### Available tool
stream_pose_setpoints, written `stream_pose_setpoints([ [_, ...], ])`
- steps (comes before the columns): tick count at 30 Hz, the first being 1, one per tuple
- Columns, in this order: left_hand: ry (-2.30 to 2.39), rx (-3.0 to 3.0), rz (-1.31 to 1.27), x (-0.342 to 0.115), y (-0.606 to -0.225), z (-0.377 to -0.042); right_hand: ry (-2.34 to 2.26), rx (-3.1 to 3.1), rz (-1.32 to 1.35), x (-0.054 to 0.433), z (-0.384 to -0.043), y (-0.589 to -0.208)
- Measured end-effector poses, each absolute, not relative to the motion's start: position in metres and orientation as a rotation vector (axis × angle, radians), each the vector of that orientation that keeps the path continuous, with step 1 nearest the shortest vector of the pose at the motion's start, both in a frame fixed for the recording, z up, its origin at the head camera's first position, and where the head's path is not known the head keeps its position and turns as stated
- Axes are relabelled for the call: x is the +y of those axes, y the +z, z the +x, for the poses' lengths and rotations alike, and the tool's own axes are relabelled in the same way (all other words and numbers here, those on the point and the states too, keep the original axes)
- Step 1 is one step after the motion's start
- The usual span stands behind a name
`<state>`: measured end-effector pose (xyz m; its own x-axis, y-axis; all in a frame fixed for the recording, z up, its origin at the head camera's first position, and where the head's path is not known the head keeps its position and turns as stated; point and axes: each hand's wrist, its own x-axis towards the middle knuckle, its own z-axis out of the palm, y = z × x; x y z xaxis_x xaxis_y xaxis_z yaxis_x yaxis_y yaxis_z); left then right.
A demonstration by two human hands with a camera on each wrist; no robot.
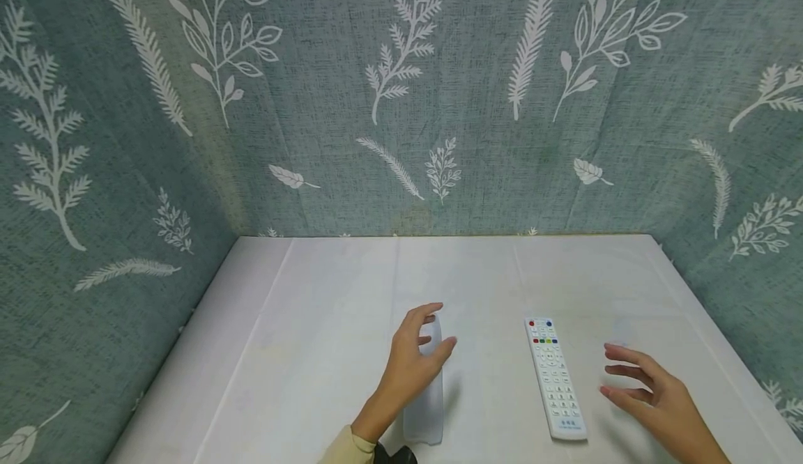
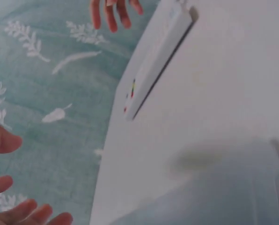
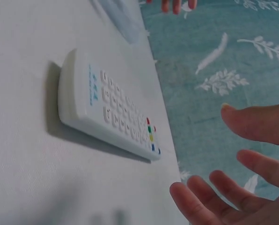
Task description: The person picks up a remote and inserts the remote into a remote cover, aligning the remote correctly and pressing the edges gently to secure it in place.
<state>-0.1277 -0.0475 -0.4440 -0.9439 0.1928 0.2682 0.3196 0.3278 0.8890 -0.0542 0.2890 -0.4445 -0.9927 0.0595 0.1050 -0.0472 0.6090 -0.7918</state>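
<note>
A white remote control [image 1: 555,380] with rows of buttons lies face up on the white table, its colored buttons at the far end. To its left lies a long translucent sleeve [image 1: 425,412], pale and flat, partly hidden under my left hand [image 1: 410,359]. That hand hovers over the sleeve, thumb and fingers spread apart with nothing between them. My right hand [image 1: 652,394] is held to the right of the remote, fingers loosely bent and holding nothing. In the right wrist view the remote [image 3: 106,103] stands apart from the fingertips [image 3: 181,192].
The white table [image 1: 314,352] has faint crease lines. Green leaf-patterned fabric [image 1: 314,102] rises behind it and on both sides. A black object [image 1: 395,455] sits at my left wrist, beside the light sleeve cuff [image 1: 351,446].
</note>
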Motion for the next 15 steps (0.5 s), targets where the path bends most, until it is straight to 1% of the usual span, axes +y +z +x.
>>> stream_pose_setpoints([
  [8,-1.803,-2.436,-0.485,-0.030,-0.449,-0.131,1.361,-2.723,-0.067,0.281,-0.056,-0.446],
  [15,-1.883,-2.403,-0.443,-0.016,-0.450,-0.134,1.385,-2.735,-0.096,0.279,-0.056,-0.449],
])
